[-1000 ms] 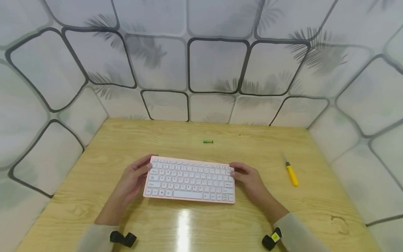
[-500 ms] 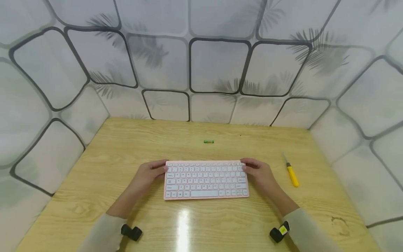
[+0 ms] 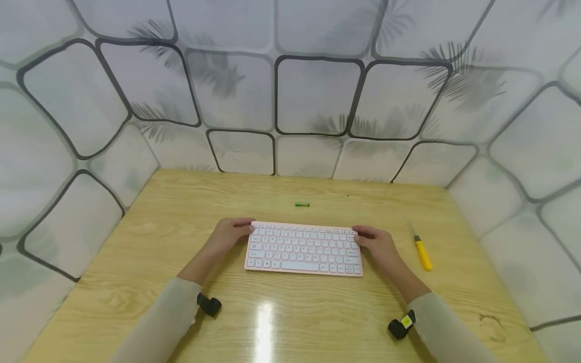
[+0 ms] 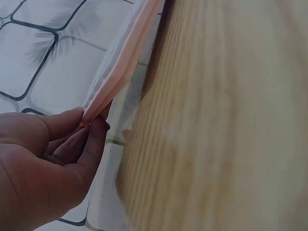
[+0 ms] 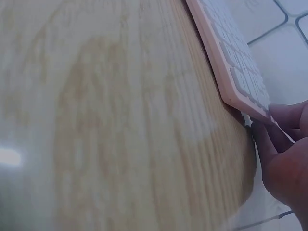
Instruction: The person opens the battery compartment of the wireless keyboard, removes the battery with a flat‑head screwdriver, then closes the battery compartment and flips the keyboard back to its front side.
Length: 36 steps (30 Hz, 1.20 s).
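Observation:
A pink keyboard with white keys (image 3: 304,249) spans the space between the two hands. The left hand (image 3: 228,236) pinches its left end near the far corner, thumb on top and fingers beneath. At the opposite end, the right hand (image 3: 378,245) grips the far right corner the same way. In the left wrist view the keyboard's pink edge (image 4: 115,79) stands raised off the table at that side. From the right wrist, the keyboard's near edge (image 5: 226,91) appears close to the wood; whether it touches cannot be told.
A small green battery (image 3: 302,204) lies on the wooden table (image 3: 181,196) beyond the keyboard. To the right is a screwdriver with a yellow handle (image 3: 423,254). A patterned wall covering (image 3: 317,96) encloses the table's back and sides.
The keyboard, held in both hands, has shifted right and then slightly away from the person. Its slant has lessened since the first frame. Battery and screwdriver stay put.

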Available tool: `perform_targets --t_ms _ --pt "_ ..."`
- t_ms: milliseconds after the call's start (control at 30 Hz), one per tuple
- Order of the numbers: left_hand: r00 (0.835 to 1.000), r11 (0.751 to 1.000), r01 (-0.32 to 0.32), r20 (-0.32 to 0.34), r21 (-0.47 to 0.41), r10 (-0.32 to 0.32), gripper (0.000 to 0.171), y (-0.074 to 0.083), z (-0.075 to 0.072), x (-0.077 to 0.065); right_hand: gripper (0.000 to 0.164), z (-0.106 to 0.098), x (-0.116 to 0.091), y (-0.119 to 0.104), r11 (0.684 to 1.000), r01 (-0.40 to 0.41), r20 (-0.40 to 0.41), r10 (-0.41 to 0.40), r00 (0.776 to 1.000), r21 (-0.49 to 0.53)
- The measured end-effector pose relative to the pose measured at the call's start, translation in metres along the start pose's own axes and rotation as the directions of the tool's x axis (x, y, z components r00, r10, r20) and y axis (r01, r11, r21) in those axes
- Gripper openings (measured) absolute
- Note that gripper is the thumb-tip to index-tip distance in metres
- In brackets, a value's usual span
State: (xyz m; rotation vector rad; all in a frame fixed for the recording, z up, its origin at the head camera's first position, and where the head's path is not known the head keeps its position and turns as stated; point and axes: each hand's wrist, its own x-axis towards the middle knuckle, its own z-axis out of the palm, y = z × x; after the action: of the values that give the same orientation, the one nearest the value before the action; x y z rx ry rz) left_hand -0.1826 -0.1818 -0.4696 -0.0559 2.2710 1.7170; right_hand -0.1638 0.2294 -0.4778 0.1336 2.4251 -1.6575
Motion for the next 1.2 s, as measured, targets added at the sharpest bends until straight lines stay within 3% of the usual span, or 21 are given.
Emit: perform_targets --t_ms 733,1200 --pt "0.999 1.0 0.022 -0.035 -0.007 -0.022 0.037 0.009 0.015 0.038 0.039 -0.009 0.027 -0.01 0.997 -0.007 -0.012 0.008 1.0 0.075" --pt "0.998 0.999 0.039 -0.052 0.022 -0.037 0.035 0.016 0.013 0.039 0.039 -0.008 0.031 -0.005 0.998 -0.01 -0.022 0.011 1.0 0.056"
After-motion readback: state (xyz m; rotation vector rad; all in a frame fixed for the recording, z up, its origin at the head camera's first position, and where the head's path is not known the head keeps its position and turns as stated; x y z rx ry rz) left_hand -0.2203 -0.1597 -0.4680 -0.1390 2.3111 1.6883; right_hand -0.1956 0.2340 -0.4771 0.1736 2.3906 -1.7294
